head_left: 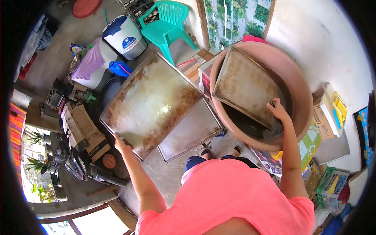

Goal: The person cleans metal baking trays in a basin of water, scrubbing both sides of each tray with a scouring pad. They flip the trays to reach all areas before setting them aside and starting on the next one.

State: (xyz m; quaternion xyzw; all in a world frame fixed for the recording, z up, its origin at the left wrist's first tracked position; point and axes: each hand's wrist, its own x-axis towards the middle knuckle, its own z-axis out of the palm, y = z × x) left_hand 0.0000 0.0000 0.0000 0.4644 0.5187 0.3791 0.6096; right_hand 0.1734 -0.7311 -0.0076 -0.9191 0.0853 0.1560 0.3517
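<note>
A large baking tray (pixel 149 105) with brown stains along its sides is tilted on the left, and my left hand (pixel 123 146) is closed on its lower left edge. Under it, a second metal tray (pixel 190 131) sticks out, partly covered. To the right, a pink-brown plastic tub (pixel 303 94) holds dark water (pixel 243 123). Another stained baking tray (pixel 246 80) leans inside it, one corner resting over the rim. My right hand (pixel 279 111) is at this tray's lower right side, fingers curled round a small dark thing that I cannot make out.
A green plastic chair (pixel 166 25) and a white washing machine (pixel 125 39) stand beyond the trays. Cardboard boxes (pixel 84 129), a basketball (pixel 109 161) and a motorcycle (pixel 72 160) are on the left. A green crate (pixel 333 186) sits at the lower right, near the wall.
</note>
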